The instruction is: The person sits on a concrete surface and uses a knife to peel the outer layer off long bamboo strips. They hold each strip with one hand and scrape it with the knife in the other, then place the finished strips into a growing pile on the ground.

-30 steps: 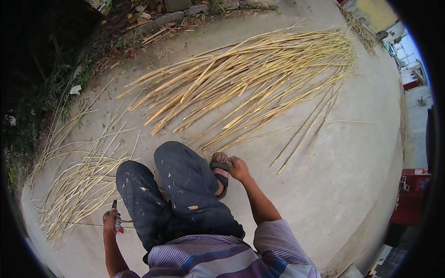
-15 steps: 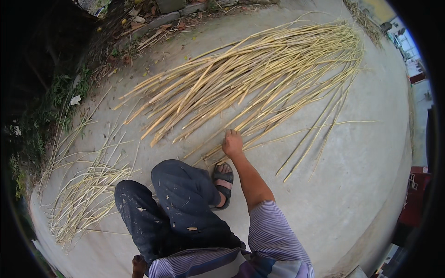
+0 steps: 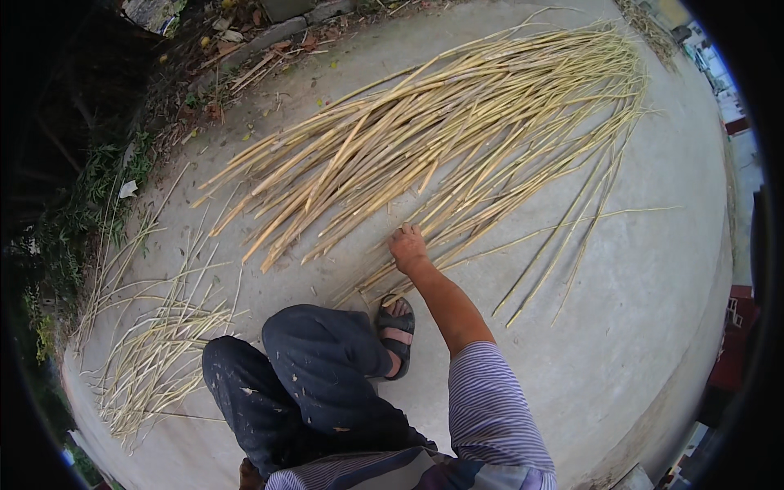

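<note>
My right hand (image 3: 407,247) reaches down to the near edge of a large spread of long, dry yellow-green stalks (image 3: 457,106). Its fingers are curled in and appear closed round thin stalks there; the hand hides the exact grip. Below it, a few stalk ends (image 3: 359,286) poke out toward my sandalled foot (image 3: 396,335). The thick, pale ends of the pile point left, and the thin tips fan out at the far right. Only a little of my left hand (image 3: 250,474) shows at the lower edge beside my thigh, with its fingers hidden.
A second, looser heap of thin pale stalks (image 3: 155,359) lies to the left on the concrete floor (image 3: 637,310). Green plants (image 3: 98,196) and a stone edging (image 3: 269,41) with dry litter border the far left. Several stray stalks (image 3: 563,245) stick out at right.
My right hand has shifted very slightly to the left, still low at the pile's near edge. My left hand has sunk further out of view. The view itself has shifted a little.
</note>
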`<state>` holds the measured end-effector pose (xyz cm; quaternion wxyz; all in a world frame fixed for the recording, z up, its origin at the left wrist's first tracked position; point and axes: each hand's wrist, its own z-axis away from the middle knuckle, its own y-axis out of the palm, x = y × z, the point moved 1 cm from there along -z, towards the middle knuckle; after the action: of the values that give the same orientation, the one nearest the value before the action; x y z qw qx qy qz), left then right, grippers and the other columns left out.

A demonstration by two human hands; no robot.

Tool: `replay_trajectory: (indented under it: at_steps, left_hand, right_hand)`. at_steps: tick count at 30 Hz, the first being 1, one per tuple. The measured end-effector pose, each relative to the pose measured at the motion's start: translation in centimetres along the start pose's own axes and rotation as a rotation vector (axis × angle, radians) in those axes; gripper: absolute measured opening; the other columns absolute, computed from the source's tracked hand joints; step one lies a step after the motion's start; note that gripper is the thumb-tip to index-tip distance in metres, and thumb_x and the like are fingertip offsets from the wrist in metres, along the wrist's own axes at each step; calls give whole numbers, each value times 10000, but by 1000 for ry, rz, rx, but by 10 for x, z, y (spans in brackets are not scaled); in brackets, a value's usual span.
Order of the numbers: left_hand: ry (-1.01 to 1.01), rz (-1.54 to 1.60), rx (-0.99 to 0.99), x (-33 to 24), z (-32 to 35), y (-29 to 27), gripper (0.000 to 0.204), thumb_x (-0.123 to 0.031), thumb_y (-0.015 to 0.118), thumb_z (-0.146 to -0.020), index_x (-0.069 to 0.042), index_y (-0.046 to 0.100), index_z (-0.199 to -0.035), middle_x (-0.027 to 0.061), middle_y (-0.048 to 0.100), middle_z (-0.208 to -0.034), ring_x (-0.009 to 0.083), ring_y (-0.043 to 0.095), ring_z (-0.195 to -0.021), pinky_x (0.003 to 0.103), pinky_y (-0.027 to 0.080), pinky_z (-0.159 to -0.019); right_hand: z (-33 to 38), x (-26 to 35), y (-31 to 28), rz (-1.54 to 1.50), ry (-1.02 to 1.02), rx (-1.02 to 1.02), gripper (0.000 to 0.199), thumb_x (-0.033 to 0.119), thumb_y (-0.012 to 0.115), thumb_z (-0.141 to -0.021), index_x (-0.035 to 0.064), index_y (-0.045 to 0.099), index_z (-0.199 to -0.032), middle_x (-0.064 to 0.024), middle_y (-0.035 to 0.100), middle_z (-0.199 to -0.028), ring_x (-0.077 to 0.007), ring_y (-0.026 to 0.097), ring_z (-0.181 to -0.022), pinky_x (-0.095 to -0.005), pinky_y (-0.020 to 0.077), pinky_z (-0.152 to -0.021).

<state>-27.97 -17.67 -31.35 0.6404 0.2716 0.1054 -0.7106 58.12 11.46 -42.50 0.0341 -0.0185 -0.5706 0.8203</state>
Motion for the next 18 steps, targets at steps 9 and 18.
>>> replay_trajectory:
  at_steps: [9, 18]
  left_hand:
    - [17, -439, -212, -15, -14, 14, 129, -4, 564, -908, -97, 489, -956, -1, 469, -777, 88, 429, -566, 222, 364, -456]
    - [-26, -519, -311, -18, 6, 46, 117, -22, 580, -900, -90, 494, -942, 5, 477, -791, 106, 453, -625, 241, 396, -508]
  right_hand:
    - [15, -18, -19, -137, -46, 119, 225, 188, 650, -757, 169, 704, -975, -45, 666, -1012, -251, 559, -1111, -440, 352, -975]
    - [-62, -39, 44, -880, 301, -299, 200, 179, 556, -814, 11, 600, -914, -193, 667, -892, -359, 645, -908, -413, 514, -814]
